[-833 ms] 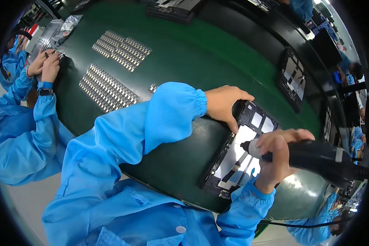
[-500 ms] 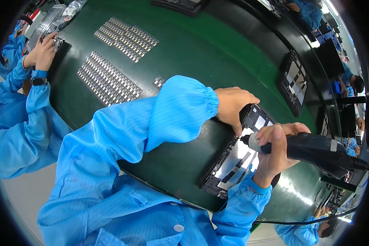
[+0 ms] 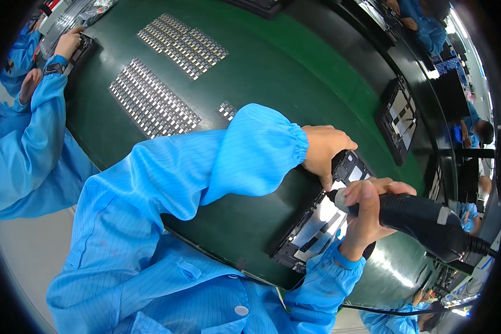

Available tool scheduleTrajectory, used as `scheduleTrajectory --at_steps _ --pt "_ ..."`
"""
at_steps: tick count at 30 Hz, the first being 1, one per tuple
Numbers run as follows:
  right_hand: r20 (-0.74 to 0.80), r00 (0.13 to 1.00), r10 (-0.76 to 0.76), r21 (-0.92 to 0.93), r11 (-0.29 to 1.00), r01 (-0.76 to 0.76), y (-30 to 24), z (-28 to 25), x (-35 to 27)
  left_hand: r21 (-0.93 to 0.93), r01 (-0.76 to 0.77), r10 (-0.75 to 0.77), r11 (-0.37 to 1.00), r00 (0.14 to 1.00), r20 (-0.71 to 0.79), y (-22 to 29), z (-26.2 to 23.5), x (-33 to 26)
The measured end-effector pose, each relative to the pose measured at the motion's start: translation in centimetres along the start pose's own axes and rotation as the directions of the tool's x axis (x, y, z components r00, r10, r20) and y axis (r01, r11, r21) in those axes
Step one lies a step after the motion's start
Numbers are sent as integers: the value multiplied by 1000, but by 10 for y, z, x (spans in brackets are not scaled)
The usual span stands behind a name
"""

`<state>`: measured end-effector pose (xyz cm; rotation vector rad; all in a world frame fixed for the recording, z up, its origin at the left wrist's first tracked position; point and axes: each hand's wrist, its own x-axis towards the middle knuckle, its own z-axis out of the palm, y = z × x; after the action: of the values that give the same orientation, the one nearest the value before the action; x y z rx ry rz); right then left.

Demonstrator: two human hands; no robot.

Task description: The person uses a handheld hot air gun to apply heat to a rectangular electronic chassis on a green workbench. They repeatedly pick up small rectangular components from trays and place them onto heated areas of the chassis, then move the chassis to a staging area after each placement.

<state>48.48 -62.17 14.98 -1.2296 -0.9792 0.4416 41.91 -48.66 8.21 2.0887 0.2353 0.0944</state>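
A black rectangular device frame (image 3: 317, 228) with white and grey inner parts lies on the green belt (image 3: 273, 72) in front of me. My left hand (image 3: 324, 149) rests fingers-down on the frame's far corner, pressing it to the belt. My right hand (image 3: 367, 214) is wrapped around a black electric screwdriver (image 3: 423, 220), whose grey tip sits over the frame's upper middle. A cable runs from the tool's rear off to the right.
Two trays of several small metal parts (image 3: 153, 100) (image 3: 183, 44) and a small cluster of parts (image 3: 226, 109) lie on the belt. Another open device frame (image 3: 399, 119) sits further along. A co-worker's blue-sleeved hands (image 3: 67, 42) work at the far left.
The view has shifted slightly; my left hand has stayed on the frame's corner and my right hand still holds the screwdriver over the frame, little moved.
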Motion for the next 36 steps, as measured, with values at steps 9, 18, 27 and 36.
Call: scheduleTrajectory --at_steps 9,18,27,36 --pt "7 999 -41 -32 999 41 2 10 -3 15 -76 77 997 996 -52 0 -4 -7" --pt "-5 1000 17 -28 999 -17 1 12 -4 206 115 -37 972 937 -348 -19 -119 -92" --pt "54 998 -33 -47 998 36 5 7 -7 241 126 -42 962 945 -325 -50 -66 -118" --pt "13 994 -107 23 994 106 -5 -14 -4 219 120 -87 968 984 -155 -29 -44 -90"
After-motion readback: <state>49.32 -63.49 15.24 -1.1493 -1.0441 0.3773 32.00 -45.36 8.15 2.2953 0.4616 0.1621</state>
